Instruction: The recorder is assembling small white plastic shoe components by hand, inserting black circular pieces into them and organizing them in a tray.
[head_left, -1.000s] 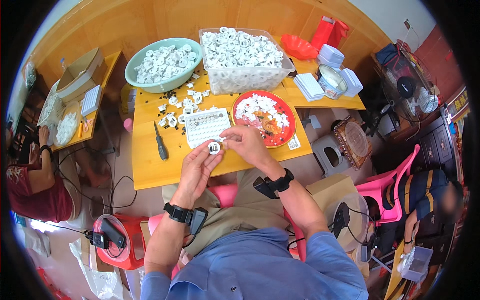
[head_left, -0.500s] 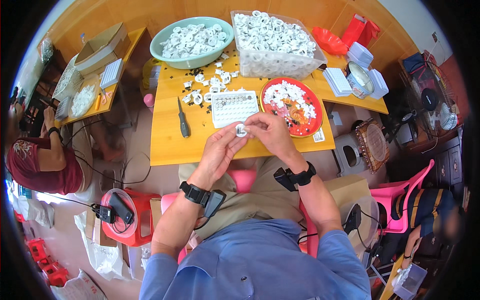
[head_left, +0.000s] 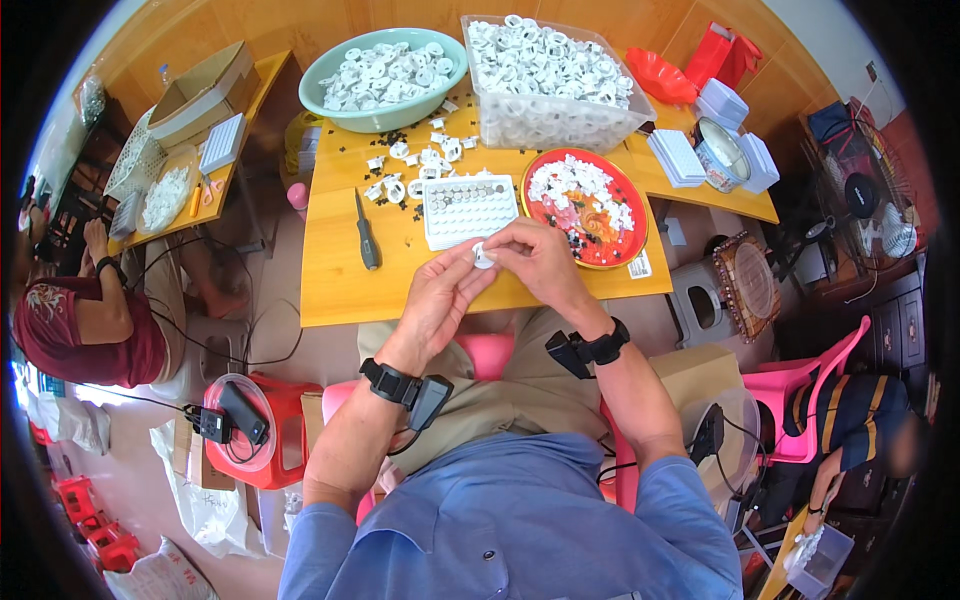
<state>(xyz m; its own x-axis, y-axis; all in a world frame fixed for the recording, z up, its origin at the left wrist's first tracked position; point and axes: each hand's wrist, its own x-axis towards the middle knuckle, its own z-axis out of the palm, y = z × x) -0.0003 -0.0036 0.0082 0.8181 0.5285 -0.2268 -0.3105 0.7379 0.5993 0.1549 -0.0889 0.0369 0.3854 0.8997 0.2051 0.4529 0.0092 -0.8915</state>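
Above the yellow table [head_left: 340, 290] edge, I note left hand [head_left: 438, 298] and right hand [head_left: 535, 262] both pinching one small white ring [head_left: 483, 257], near the white tray [head_left: 468, 209].

Small white part [head_left: 483, 256] mostly covered by fingers of left hand [head_left: 440, 297] and right hand [head_left: 535, 259]; shape unclear. Black bits on red plate [head_left: 588, 205] too small to identify. Left-side person's head cut off by rim.

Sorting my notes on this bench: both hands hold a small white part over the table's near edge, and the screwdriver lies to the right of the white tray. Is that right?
Not quite. In the head view the screwdriver lies to the left of the white tray, not the right. Both the left hand and right hand do hold the small white part over the table's near edge.
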